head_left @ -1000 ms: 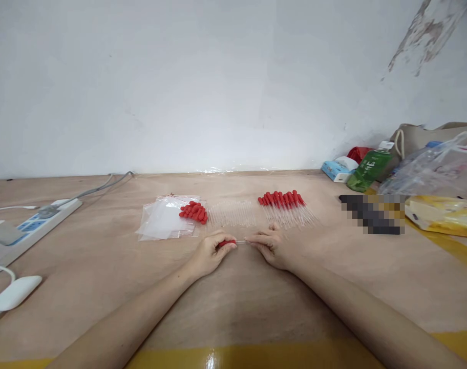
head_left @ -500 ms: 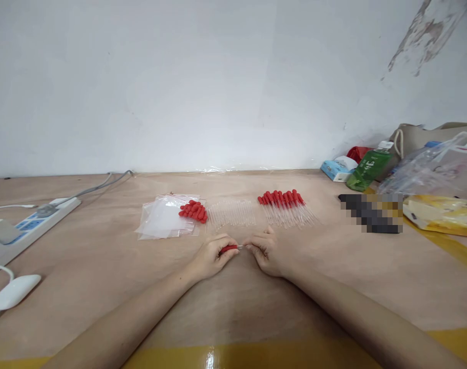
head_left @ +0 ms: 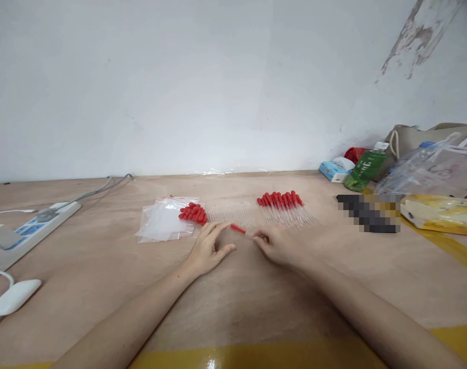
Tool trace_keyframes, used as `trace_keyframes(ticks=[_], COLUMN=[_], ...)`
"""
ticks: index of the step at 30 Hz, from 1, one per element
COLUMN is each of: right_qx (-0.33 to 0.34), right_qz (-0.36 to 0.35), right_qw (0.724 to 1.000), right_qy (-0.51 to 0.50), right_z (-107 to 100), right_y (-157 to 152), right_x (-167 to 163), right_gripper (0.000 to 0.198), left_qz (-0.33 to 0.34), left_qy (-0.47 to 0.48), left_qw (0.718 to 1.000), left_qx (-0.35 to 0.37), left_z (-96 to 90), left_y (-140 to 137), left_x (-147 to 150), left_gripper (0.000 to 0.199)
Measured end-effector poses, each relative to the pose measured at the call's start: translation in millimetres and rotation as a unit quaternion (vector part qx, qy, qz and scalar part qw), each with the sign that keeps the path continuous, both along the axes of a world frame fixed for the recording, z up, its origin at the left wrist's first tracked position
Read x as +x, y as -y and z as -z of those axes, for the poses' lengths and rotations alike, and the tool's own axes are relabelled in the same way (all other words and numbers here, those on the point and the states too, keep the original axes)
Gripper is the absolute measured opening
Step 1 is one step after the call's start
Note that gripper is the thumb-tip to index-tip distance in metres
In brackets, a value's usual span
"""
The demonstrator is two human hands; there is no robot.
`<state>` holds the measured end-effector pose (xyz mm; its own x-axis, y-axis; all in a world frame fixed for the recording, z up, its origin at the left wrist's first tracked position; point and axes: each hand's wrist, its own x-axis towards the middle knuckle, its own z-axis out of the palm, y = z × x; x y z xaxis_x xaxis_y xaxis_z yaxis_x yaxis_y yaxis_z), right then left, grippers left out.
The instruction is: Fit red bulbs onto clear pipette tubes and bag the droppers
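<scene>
My right hand (head_left: 274,243) pinches the clear tube of a dropper with a red rubber bulb (head_left: 238,228). The bulb points left and slightly away from me, and most of the tube is hidden by the fingers. My left hand (head_left: 207,250) is open beside it, thumb and fingers apart. Beyond that hand lies a pile of red rubber bulbs (head_left: 193,212). A row of clear thin tubes (head_left: 231,212) is laid out in the middle. To its right, several droppers with red bulbs (head_left: 281,202) lie side by side, tips toward me.
Clear plastic bags (head_left: 156,223) lie partly under the bulbs. On the left are a power strip (head_left: 57,212) and a white plug-like object (head_left: 18,297). A green bottle (head_left: 366,169), a tissue pack (head_left: 335,170), a pixelated dark object (head_left: 367,215) and a yellow package (head_left: 441,212) stand at right.
My left hand has opened and let go of the red bulb. The dropper, held by my right hand, has moved slightly right and away from me, its bulb now tilted up-left.
</scene>
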<state>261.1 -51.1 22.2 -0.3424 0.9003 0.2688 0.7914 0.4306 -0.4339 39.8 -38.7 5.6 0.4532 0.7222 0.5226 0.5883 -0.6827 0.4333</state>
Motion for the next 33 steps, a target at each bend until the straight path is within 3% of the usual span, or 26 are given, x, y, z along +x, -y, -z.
trace_keyframes(ticks=[2, 5, 10, 16, 21, 25, 29, 33], right_qx=[-0.036, -0.021, -0.009, -0.032, 0.021, 0.001, -0.025, -0.039], right_qz=[0.098, 0.221, 0.323, 0.337, 0.300, 0.285, 0.278, 0.272], right_qw=[0.994, 0.975, 0.942, 0.933, 0.946, 0.953, 0.955, 0.954], right_qy=[-0.024, 0.002, 0.091, 0.118, 0.121, 0.103, 0.105, 0.118], right_z=[-2.2, -1.6, 3.9, 8.2, 6.9, 7.3, 7.8, 7.1], right_y=[-15.0, -41.4, -70.7, -73.3, -64.8, -62.1, -62.7, -64.0], right_x=[8.7, 15.2, 6.2, 6.9, 3.9, -13.2, -23.2, -24.1], right_gripper=[0.022, 0.026, 0.033, 0.039, 0.043, 0.037, 0.036, 0.036], left_qz=[-0.028, -0.019, 0.003, -0.029, -0.237, -0.335, -0.362, -0.338], left_qy=[0.003, -0.007, -0.015, -0.021, -0.023, -0.019, -0.034, -0.062], left_qw=[1.000, 1.000, 1.000, 0.999, 0.971, 0.940, 0.928, 0.931], left_qx=[0.005, -0.003, -0.012, -0.008, 0.036, 0.065, 0.085, 0.121], left_z=[1.3, 3.3, 5.0, 7.3, 5.5, 4.6, 4.7, 1.2], left_y=[-0.8, -1.6, -3.5, -4.5, -6.7, -15.7, -25.7, -32.6], left_x=[-0.5, -0.9, -3.5, -3.2, -11.4, -29.2, -41.2, -41.8], left_gripper=[0.041, 0.032, 0.018, 0.014, 0.015, 0.015, 0.017, 0.023])
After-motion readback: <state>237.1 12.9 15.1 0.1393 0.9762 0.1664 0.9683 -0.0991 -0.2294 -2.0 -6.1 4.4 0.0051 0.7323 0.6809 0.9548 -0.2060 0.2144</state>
